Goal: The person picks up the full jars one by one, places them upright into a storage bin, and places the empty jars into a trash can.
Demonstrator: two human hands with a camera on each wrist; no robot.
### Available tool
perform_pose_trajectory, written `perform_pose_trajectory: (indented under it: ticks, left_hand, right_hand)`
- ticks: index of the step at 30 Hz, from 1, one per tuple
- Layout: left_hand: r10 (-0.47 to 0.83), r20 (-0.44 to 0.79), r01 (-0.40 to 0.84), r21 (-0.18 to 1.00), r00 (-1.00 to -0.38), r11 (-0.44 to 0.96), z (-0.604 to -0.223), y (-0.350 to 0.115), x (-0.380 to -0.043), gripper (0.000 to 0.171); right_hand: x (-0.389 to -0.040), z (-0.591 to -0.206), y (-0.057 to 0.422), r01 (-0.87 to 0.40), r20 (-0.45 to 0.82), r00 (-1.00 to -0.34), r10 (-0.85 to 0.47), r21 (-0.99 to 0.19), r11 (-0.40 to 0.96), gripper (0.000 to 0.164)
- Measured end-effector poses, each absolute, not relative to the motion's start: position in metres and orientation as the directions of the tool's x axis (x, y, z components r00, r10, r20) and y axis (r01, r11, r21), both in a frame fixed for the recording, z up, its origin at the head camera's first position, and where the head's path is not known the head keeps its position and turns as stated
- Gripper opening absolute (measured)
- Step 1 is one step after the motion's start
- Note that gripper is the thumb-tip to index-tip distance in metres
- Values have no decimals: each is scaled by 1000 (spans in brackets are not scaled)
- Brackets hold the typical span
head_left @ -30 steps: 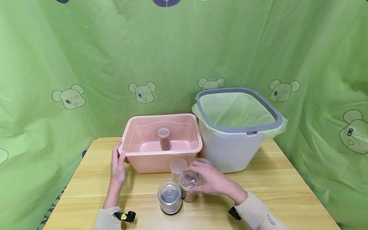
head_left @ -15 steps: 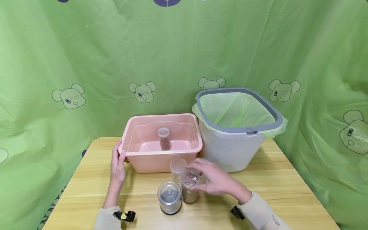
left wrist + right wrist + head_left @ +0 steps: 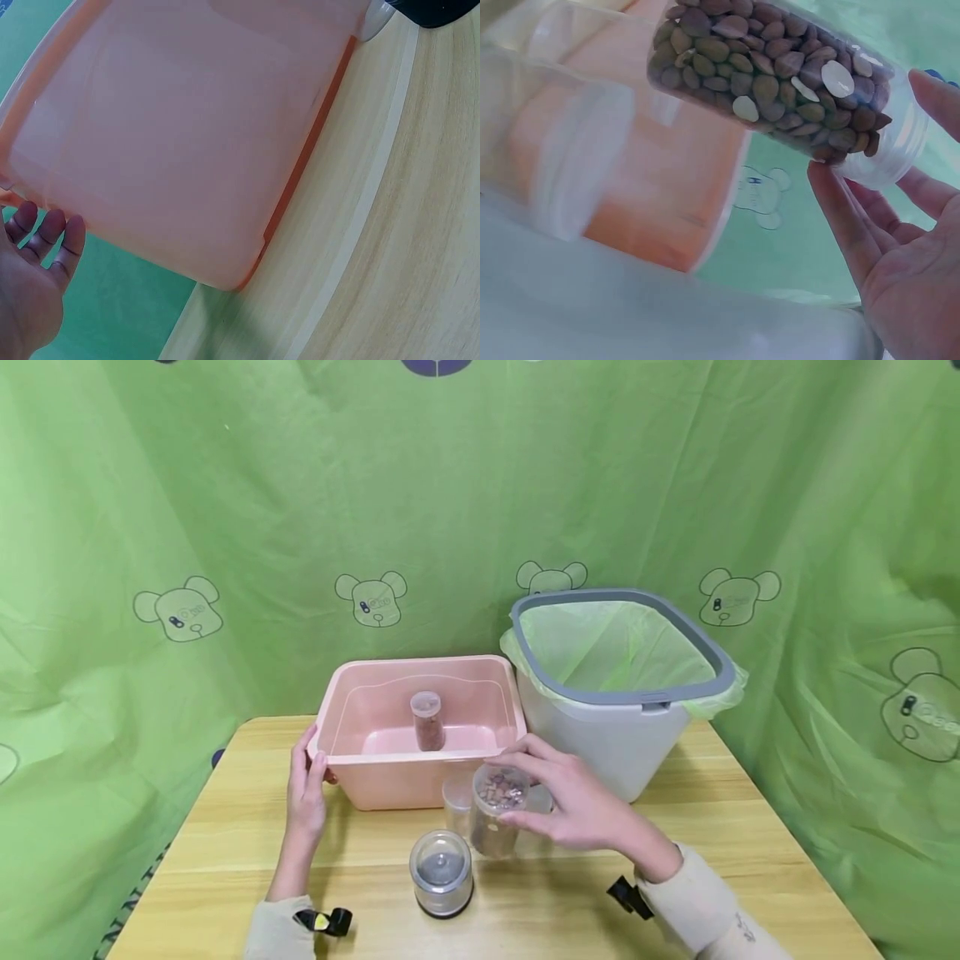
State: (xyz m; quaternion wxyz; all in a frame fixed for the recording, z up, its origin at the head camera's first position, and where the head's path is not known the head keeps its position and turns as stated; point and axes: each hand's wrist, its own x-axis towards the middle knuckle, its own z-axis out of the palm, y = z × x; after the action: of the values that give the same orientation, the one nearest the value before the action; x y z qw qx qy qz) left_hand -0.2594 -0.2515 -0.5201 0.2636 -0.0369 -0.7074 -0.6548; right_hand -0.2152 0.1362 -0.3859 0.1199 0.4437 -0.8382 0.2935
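My left hand (image 3: 306, 806) grips the left front corner of a pink plastic basin (image 3: 405, 785); in the left wrist view its fingers (image 3: 49, 232) curl up at the rim. My right hand (image 3: 577, 802) holds a clear jar (image 3: 772, 82) by its lid end, off the table and slightly tilted. Brown flat seeds or beans with a few white pieces fill that jar. Another jar with reddish-brown contents (image 3: 429, 727) stands upright inside the basin. Behind the held jar are two clear jars, one on the left (image 3: 456, 800) and one on the right (image 3: 542, 810), partly hidden.
A squat clear container with a dark base (image 3: 441, 872) stands on the wooden table (image 3: 375, 927) near the front. To the basin's right is a tall white bin (image 3: 600, 747) with a grey rim and green liner. A green curtain (image 3: 450, 510) hangs behind.
My right hand has lifted the seed-filled jar from the table, raising it toward the basin's front. The left hand has stayed at the basin's corner.
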Motion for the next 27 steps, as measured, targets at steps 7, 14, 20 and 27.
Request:
perform_pose_trajectory:
  ticks: [7,14,20,27]
  left_hand:
    - [-286,424,405,905,-859,128,-519,-251,-259,49]
    - [-289,426,406,905,-857,130,-519,-250,-258,49]
    - [-290,423,400,906,-859,137,-520,-252,-259,49]
    - [-284,427,406,904,-858,133,-521,-253,-260,49]
  right_hand:
    - [-211,-361,132,-811,508,-585,-632,-366,456,62]
    - [-213,-335,122,-822,567,-568,-597,-354,446,62]
    - [-217,-315,112,-827,610,-558,-563,-353,437,60]
    - [-227,-300,96,-790,611,-610,-505,-422,445,59]
